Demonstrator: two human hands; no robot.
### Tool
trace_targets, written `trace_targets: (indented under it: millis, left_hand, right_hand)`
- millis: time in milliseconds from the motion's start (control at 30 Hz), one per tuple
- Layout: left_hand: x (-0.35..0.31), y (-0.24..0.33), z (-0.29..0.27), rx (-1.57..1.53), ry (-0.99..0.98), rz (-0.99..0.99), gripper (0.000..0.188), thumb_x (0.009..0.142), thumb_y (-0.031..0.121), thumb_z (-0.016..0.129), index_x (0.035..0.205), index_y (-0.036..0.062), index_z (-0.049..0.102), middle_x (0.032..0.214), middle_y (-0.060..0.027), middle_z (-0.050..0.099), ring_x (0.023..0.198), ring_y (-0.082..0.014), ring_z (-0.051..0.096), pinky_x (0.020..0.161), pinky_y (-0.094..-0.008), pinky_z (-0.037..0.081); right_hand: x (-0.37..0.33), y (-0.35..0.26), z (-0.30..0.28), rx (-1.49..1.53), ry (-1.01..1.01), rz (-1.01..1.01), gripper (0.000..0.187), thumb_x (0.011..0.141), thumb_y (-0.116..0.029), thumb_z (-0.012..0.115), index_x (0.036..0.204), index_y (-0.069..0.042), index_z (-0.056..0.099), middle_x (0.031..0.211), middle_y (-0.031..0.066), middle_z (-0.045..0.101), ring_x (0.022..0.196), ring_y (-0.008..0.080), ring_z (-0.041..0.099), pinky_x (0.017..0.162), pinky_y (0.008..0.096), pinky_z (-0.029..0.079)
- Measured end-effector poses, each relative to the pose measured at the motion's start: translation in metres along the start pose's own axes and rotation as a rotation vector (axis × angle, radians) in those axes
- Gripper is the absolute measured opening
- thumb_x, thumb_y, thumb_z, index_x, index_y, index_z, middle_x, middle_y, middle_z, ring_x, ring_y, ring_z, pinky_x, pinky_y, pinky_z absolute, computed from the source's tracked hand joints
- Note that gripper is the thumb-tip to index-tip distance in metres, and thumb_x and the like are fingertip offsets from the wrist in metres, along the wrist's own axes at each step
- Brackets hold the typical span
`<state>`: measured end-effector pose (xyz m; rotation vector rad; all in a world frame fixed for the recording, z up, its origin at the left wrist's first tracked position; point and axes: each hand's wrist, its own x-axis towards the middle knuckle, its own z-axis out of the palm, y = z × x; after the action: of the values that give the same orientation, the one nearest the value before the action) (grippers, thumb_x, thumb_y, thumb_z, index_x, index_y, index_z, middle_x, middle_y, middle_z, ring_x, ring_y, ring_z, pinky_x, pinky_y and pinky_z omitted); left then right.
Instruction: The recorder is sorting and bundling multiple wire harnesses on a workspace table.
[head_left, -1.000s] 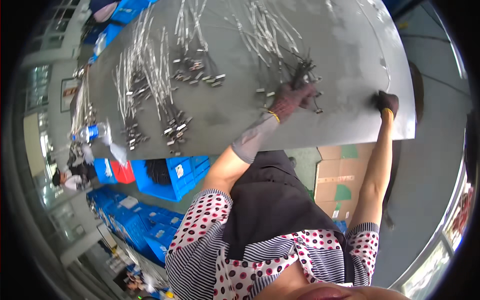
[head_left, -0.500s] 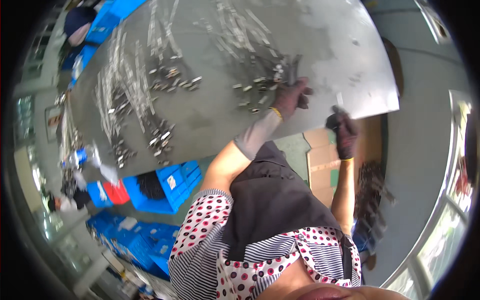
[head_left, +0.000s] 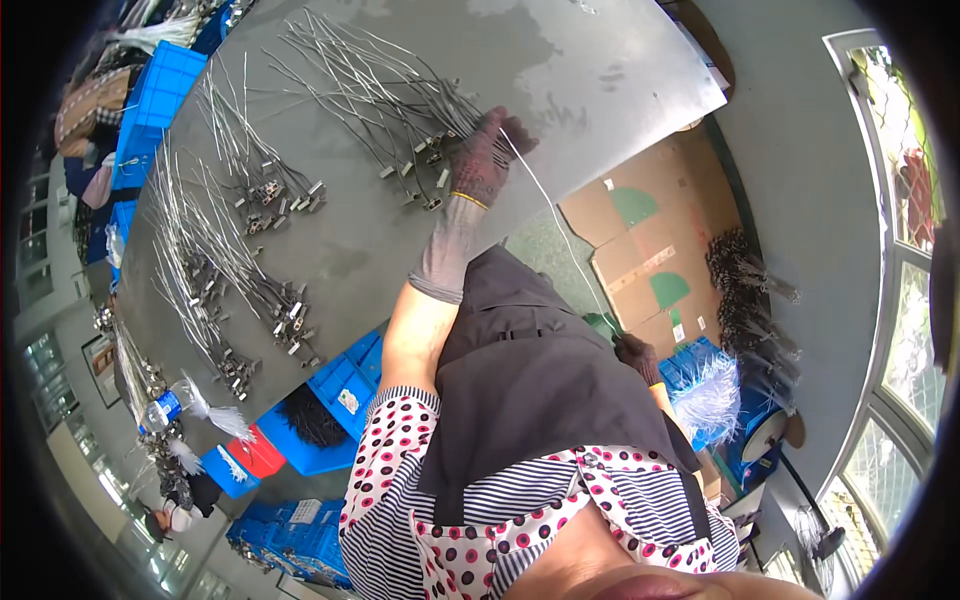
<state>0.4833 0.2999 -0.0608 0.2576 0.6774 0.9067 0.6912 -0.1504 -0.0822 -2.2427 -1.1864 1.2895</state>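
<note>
My left hand [head_left: 482,160], in a dark maroon glove with a grey sleeve, is closed at the connector end of a bundle of thin grey cables [head_left: 400,95] on the metal table. From its fingers a thin white cord [head_left: 558,222] runs taut, down past the table edge to my right hand [head_left: 636,358]. That gloved hand is low beside my apron, its fingers closed at the cord's lower end. Small connectors [head_left: 425,165] lie just left of my left hand. How much of the bundle the left fingers hold is hidden.
More cable bundles [head_left: 225,270] with connectors spread over the left of the grey table [head_left: 350,265]. Blue bins [head_left: 345,400] and a red bin [head_left: 258,455] stand below its edge. Cardboard [head_left: 650,255] lies at right, near a blue crate of white strands [head_left: 705,395] and hanging dark cables [head_left: 750,300].
My right hand has dropped from beside the table edge to low by the apron, drawing the white cord out straight. My left hand appears farther left, and the whole view has shifted.
</note>
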Motion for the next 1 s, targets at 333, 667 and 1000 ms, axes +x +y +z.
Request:
trace_targets:
  millis: [333, 667, 1000]
  left_hand:
    - [-0.018, -0.001, 0.009, 0.154, 0.067, 0.091, 0.026, 0.096, 0.026, 0.065, 0.113, 0.0064, 0.065, 0.088, -0.0093, 0.069, 0.076, -0.0251, 0.069, 0.078, -0.0482, 0.060]
    - [-0.083, -0.081, 0.027, 0.351, -0.206, -0.368, 0.035, 0.099, 0.028, 0.061, 0.121, 0.0002, 0.062, 0.096, -0.0121, 0.071, 0.086, -0.0257, 0.072, 0.063, -0.0370, 0.061]
    - [-0.076, -0.048, 0.055, 0.537, 0.125, 0.033, 0.027, 0.094, 0.022, 0.068, 0.104, -0.0023, 0.070, 0.069, -0.0076, 0.065, 0.051, -0.0167, 0.063, 0.045, -0.0295, 0.055]
  right_hand:
    - [-0.027, 0.002, -0.005, 0.090, -0.047, 0.121, 0.023, 0.095, -0.020, 0.060, 0.108, -0.003, 0.069, 0.087, 0.0168, 0.071, 0.080, 0.0253, 0.071, 0.072, 0.0360, 0.053]
    - [0.097, -0.108, -0.015, 0.379, 0.044, -0.055, 0.028, 0.099, -0.026, 0.058, 0.106, -0.003, 0.070, 0.067, 0.0027, 0.056, 0.061, 0.0081, 0.050, 0.056, 0.0259, 0.042]
    - [0.102, -0.197, -0.010, 1.099, -0.196, 0.101, 0.030, 0.098, -0.025, 0.059, 0.118, -0.003, 0.064, 0.078, 0.0013, 0.059, 0.061, 0.0122, 0.056, 0.055, 0.0240, 0.045]
